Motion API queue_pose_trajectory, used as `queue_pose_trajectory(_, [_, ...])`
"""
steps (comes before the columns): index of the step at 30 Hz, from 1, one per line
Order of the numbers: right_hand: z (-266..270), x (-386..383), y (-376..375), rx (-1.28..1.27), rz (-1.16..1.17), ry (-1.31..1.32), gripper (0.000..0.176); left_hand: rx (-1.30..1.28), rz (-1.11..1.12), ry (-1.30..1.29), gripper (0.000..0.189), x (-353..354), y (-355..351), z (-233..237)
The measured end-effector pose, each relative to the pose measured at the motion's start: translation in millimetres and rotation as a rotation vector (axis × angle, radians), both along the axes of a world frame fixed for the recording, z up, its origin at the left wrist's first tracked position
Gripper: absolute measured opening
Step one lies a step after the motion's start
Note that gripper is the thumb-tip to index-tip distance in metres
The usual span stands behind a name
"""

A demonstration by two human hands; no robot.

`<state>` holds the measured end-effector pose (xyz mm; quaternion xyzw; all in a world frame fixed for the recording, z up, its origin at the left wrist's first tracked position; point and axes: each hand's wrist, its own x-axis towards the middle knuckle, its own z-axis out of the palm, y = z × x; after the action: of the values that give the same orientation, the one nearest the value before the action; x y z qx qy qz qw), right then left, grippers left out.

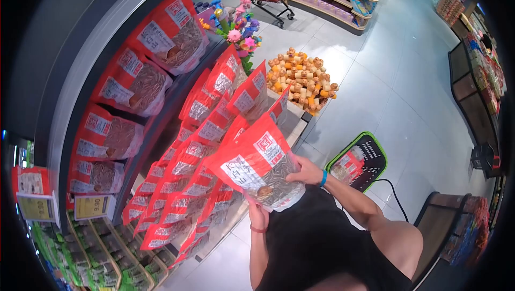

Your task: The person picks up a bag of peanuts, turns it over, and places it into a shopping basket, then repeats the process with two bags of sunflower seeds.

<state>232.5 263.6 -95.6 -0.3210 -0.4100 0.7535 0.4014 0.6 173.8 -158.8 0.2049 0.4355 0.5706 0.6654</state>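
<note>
Holding red bag (268, 170), hands (258, 218) (307, 171) at lower edges, wide floor (375, 92) beyond

A low display stand (296, 129) with a pale edge carries rows of red bags (182, 181) with clear windows, packed upright and tilted one against the next. Behind it, a dark curved shelf (179, 86) holds four larger-looking bags (127, 84) of the same kind, side by side, faces outward. Pale grey tiles cover the floor (397, 71). On them sit a black shopping basket (377, 154) with a green rim and, farther back, a wheeled trolley (276, 0). A heap of tan and orange toys (301, 79) seems raised off the tiles, though its base is hard to make out.
</note>
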Motion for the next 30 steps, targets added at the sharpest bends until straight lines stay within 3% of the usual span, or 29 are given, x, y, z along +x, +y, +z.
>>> queue_pose_trajectory(5, [7, -18, -5, -0.015, 0.029, 0.071, 0.069, 0.114, 0.083, -0.042, 0.08, 6, -8, 61])
queue_pose_trajectory(6, [11, -21, -6, 0.002, 0.035, 0.093, 0.07, 0.094, 0.128, -0.001, 0.092, 7, -11, 68])
queue_pose_trajectory(7, [15, -24, -6, 0.02, 0.038, 0.115, 0.07, 0.083, 0.126, 0.0, 0.092, 0, -15, 64])
queue_pose_trajectory(9, [23, -28, -7, 0.003, 0.035, 0.146, 0.071, 0.189, -0.024, -0.094, 0.088, -14, -21, 51])
queue_pose_trajectory(11, [26, -33, -10, 0.043, 0.013, 0.122, 0.076, 0.11, 0.034, 0.021, 0.084, -5, -15, 80])
queue_pose_trajectory(14, [35, -35, -9, 0.045, 0.033, 0.121, 0.087, 0.112, -0.038, 0.108, 0.076, -10, -12, 92])
queue_pose_trajectory(19, [29, -36, -4, 0.084, 0.082, 0.07, 0.094, 0.139, 0.024, 0.198, 0.065, -6, -12, 101])
queue_pose_trajectory(21, [32, -36, -1, 0.134, 0.097, 0.021, 0.087, 0.148, 0.033, 0.175, 0.072, -4, -12, 103])
queue_pose_trajectory(26, [44, -40, 0, 0.119, 0.172, 0.009, 0.068, 0.135, 0.053, 0.227, 0.062, -8, -19, 98])
queue_pose_trajectory(30, [53, -45, -8, 0.125, 0.16, 0.005, 0.069, 0.156, 0.036, 0.318, 0.059, -14, -22, 107])
